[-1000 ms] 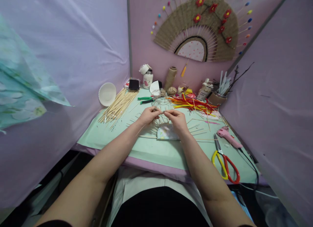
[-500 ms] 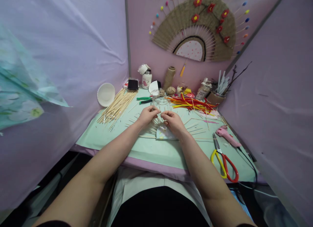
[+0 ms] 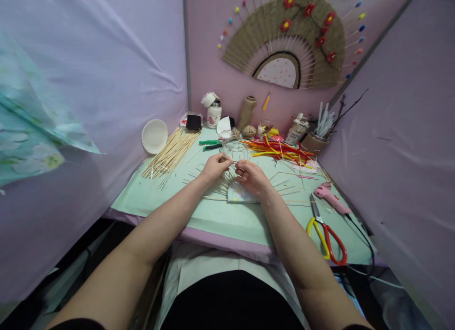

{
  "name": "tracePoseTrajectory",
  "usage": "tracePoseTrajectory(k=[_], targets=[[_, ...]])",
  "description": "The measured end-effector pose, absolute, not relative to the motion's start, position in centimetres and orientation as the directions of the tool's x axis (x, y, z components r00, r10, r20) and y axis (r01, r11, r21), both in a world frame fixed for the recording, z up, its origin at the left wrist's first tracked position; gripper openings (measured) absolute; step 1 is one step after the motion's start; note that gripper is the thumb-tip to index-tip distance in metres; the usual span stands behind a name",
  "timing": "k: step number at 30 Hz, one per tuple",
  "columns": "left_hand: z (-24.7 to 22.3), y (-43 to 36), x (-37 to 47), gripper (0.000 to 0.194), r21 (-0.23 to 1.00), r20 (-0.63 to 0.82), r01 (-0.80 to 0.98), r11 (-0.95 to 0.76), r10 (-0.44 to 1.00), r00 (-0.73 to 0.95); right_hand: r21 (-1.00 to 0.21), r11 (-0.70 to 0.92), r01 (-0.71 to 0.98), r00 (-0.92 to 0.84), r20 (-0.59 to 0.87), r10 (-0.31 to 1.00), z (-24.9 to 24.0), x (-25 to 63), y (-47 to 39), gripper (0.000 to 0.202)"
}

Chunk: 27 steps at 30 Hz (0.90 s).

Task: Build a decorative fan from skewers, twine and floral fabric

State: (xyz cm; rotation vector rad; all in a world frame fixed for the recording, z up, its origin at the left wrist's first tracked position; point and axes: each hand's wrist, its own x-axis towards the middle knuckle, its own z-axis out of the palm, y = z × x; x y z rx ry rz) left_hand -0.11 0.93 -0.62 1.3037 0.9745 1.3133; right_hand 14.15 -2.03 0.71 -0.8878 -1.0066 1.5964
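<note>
My left hand point(image 3: 216, 168) is closed in a pinch above the back of a half-round floral piece point(image 3: 239, 192) with thin sticks fanning out from it. Close by on the right, my right hand point(image 3: 251, 174) is pinched too, over the piece's upper right part. The fingertips of both hands nearly meet. Something thin and dark, perhaps twine, shows at the fingers, but it is too small to name. The floral piece lies flat on the pale green table cover point(image 3: 220, 221), its straight edge toward me.
Bamboo sticks point(image 3: 174, 152) and a white paper bowl point(image 3: 155, 136) lie left. Green-handled pliers point(image 3: 209, 142) sit behind my hands. Red and yellow pipe cleaners point(image 3: 280, 150) are back right. Scissors point(image 3: 325, 235) and a pink glue gun point(image 3: 332, 199) lie right.
My right hand's fingers have shifted and curled slightly, a little higher beside the left fingertips. The left hand keeps its pinch in nearly the same place.
</note>
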Motion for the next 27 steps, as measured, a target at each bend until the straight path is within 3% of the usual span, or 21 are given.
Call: tracePoseTrajectory(k=[3, 8, 11, 16, 27], targets=[[-0.6, 1.2, -0.3, 0.017, 0.975, 0.204, -0.096, -0.199, 0.978, 0.048, -0.939, -0.116, -0.325, -0.171, -0.062, 0.983, 0.7, 14.3, -1.9, 0.021], [-0.4, 0.8, -0.4, 0.017, 0.955, 0.292, 0.026, -0.294, 0.955, 0.054, -0.962, 0.053, -0.267, 0.097, 0.028, 0.995, -0.1, 14.8, -0.9, 0.026], [-0.1, 0.3, -0.3, 0.017, 0.928, 0.357, 0.088, -0.363, 0.931, 0.075, -0.987, 0.158, -0.034, 0.157, 0.15, 0.976, -0.3, 14.8, -0.9, 0.039], [0.1, -0.3, -0.2, 0.016, 0.892, 0.404, 0.161, -0.422, 0.905, 0.134, -0.921, 0.287, 0.264, 0.058, 0.312, 0.948, -0.3, 14.6, -1.5, 0.051], [0.0, 0.1, -0.3, 0.02, 0.929, 0.337, 0.091, -0.357, 0.924, 0.183, -0.913, 0.326, 0.245, 0.12, 0.362, 0.924, -0.1, 14.8, -1.4, 0.026]])
